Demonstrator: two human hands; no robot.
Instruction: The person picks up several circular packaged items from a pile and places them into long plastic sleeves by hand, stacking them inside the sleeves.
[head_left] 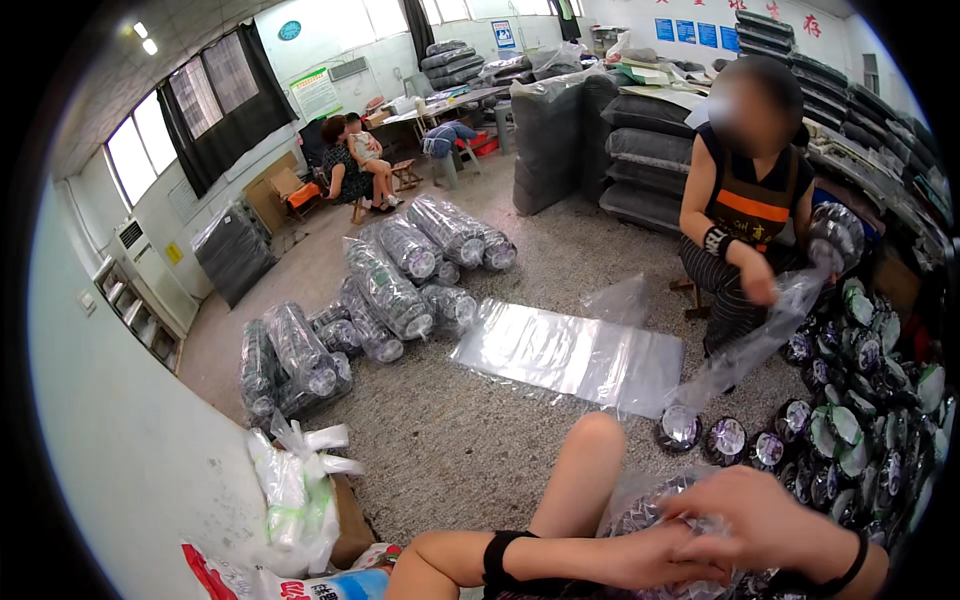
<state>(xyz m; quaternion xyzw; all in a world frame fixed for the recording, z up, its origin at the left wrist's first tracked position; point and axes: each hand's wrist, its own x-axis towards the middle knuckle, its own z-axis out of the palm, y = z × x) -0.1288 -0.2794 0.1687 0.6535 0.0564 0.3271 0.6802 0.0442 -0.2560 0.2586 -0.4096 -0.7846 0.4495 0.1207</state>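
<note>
My left hand (668,555) and my right hand (752,515) come together low in the view. A clear plastic bag (630,490) with dark, shiny contents lies under and between them. The fingers of both hands are bent onto the crinkled plastic; my right hand lies partly over the left fingertips. Just beyond, several round dark packs with pale labels, such as this round pack (727,440), sit on the floor. They run into a large heap of round packs (850,430) on the right.
A co-worker (745,220) sits across, handling a long clear bag (765,335). Flat plastic sleeves (570,350) lie on the floor. Filled tubular bags (385,285) are piled left of them. White plastic bags (290,485) stand by the left wall. Stacked dark bundles (650,160) rise behind.
</note>
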